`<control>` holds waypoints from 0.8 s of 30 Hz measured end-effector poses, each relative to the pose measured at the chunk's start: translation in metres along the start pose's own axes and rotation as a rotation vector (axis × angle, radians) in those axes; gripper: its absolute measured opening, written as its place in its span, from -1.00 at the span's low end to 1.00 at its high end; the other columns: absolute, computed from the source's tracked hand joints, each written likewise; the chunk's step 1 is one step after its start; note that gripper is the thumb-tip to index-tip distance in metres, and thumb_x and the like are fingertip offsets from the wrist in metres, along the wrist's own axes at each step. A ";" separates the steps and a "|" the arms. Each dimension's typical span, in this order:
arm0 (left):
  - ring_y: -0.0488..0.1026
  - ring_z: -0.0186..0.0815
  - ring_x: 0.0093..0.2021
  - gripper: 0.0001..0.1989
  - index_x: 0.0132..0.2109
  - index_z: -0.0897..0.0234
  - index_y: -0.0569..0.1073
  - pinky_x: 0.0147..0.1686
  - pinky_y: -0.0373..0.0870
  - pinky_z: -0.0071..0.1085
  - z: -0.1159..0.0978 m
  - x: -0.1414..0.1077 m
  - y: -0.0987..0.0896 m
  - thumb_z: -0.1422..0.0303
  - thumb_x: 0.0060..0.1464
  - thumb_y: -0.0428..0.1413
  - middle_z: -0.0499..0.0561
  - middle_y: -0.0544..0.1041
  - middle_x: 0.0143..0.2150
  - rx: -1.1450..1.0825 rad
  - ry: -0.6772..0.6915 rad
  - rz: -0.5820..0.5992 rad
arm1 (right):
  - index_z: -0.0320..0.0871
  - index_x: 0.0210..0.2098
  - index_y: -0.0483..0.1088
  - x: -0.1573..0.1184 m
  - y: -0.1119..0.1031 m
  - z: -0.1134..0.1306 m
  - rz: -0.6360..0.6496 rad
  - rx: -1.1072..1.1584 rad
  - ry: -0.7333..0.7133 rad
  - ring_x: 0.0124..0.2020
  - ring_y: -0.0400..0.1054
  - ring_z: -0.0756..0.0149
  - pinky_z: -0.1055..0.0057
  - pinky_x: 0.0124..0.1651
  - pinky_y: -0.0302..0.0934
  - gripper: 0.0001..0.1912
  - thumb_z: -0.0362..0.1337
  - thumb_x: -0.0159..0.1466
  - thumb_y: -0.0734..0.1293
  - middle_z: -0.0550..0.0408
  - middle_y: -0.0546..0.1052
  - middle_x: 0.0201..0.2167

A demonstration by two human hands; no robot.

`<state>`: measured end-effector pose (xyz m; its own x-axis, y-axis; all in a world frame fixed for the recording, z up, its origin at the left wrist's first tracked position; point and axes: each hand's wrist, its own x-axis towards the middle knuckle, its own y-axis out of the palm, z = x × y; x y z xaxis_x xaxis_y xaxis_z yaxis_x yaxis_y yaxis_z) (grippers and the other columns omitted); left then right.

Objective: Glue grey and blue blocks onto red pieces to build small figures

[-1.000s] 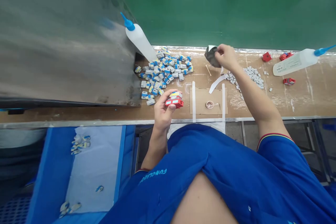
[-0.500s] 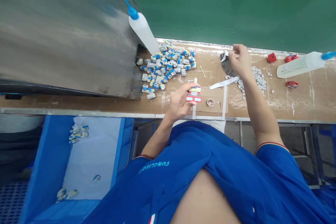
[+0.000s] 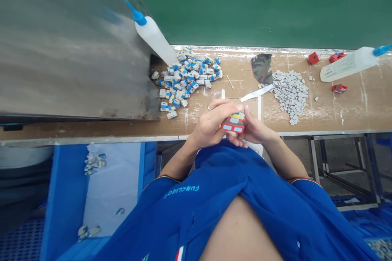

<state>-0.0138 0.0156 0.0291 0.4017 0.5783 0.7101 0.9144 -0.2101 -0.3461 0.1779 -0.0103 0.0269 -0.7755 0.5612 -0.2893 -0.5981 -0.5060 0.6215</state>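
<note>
A small block, red with light panes in front and grey, yellow and blue on top [image 3: 233,124], looks like a toy vehicle. My left hand [image 3: 210,124] grips it from the left, the index finger along its top. From the right, my right hand [image 3: 257,128] closes on the same block, its fingertips showing beneath; the exact contact is partly hidden. Just beyond the hands lie a white strip [image 3: 256,93] and a cotton swab [image 3: 230,82]. A camouflage-patterned piece [image 3: 262,68] sits beside a pile of small pale grey tiles [image 3: 290,94].
Many grey, blue and yellow blocks [image 3: 186,79] are heaped at left, by a white bottle with a blue nozzle [image 3: 156,38]. Another bottle [image 3: 347,65] lies near red pieces [image 3: 314,58] at right. A metal cabinet [image 3: 73,49] borders the left; a blue bin [image 3: 69,195] stands below.
My right hand has come from the camouflage piece to the block in my left hand. The tile pile and camouflage piece are now uncovered. The block has moved slightly nearer my body.
</note>
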 end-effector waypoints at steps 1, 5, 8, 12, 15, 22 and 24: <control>0.62 -0.11 0.19 -0.56 0.36 0.26 0.47 0.19 0.61 -0.12 -0.002 0.000 -0.001 0.19 0.46 0.17 0.23 0.70 0.15 -0.003 0.010 0.008 | -0.18 -0.33 0.47 0.000 0.000 -0.003 0.035 0.053 -0.010 -0.60 0.29 0.42 0.51 -0.65 0.22 -0.02 0.65 0.27 0.04 0.12 0.46 -0.54; 0.64 -0.16 0.19 -0.57 0.37 0.27 0.44 0.22 0.63 -0.14 -0.008 0.002 -0.003 0.22 0.49 0.13 0.22 0.71 0.16 0.026 0.073 0.043 | -0.17 -0.28 0.46 -0.001 0.003 -0.015 0.124 0.170 -0.116 -0.62 0.17 0.45 0.52 -0.64 0.15 -0.12 0.57 0.32 0.15 0.22 0.36 -0.57; 0.64 -0.18 0.20 -0.60 0.37 0.30 0.44 0.23 0.64 -0.15 -0.011 0.002 -0.006 0.29 0.50 0.11 0.23 0.71 0.15 0.063 0.099 0.065 | -0.17 -0.31 0.43 -0.002 0.006 -0.018 0.123 0.188 -0.129 -0.61 0.05 0.48 0.53 -0.62 0.06 -0.20 0.51 0.36 0.20 0.26 0.31 -0.57; 0.63 -0.14 0.23 -0.59 0.38 0.30 0.43 0.17 0.66 -0.17 -0.016 0.001 -0.013 0.30 0.50 0.10 0.25 0.71 0.17 0.117 0.134 0.108 | -0.18 -0.32 0.45 -0.004 0.012 -0.020 0.158 0.230 -0.137 -0.59 -0.03 0.49 0.51 -0.60 0.01 -0.26 0.43 0.37 0.28 0.29 0.25 -0.57; 0.62 -0.12 0.24 -0.58 0.38 0.28 0.43 0.15 0.66 -0.19 -0.015 0.003 -0.020 0.28 0.48 0.13 0.25 0.71 0.18 0.112 0.151 0.162 | -0.20 -0.24 0.48 -0.006 0.016 -0.021 0.151 0.258 -0.151 -0.57 -0.02 0.49 0.51 -0.59 0.02 -0.29 0.40 0.36 0.33 0.26 0.31 -0.51; 0.64 -0.14 0.24 -0.50 0.45 0.25 0.38 0.17 0.65 -0.20 -0.004 0.009 -0.029 0.24 0.48 0.14 0.32 0.65 0.26 -0.033 0.105 0.228 | -0.17 -0.27 0.47 -0.005 0.026 -0.015 0.114 0.253 -0.185 -0.58 -0.04 0.47 0.49 -0.58 0.01 -0.31 0.40 0.34 0.35 0.29 0.22 -0.56; 0.66 -0.14 0.21 -0.48 0.45 0.20 0.40 0.15 0.66 -0.21 -0.003 0.008 -0.029 0.22 0.45 0.18 0.30 0.66 0.25 -0.025 0.096 0.193 | -0.16 -0.28 0.46 -0.005 0.027 -0.015 0.086 0.251 -0.192 -0.57 -0.03 0.45 0.49 -0.58 0.00 -0.32 0.41 0.32 0.36 0.29 0.21 -0.58</control>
<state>-0.0367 0.0239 0.0469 0.5716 0.4480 0.6874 0.8204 -0.3304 -0.4668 0.1632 -0.0363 0.0344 -0.7543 0.6489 -0.0997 -0.4444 -0.3930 0.8050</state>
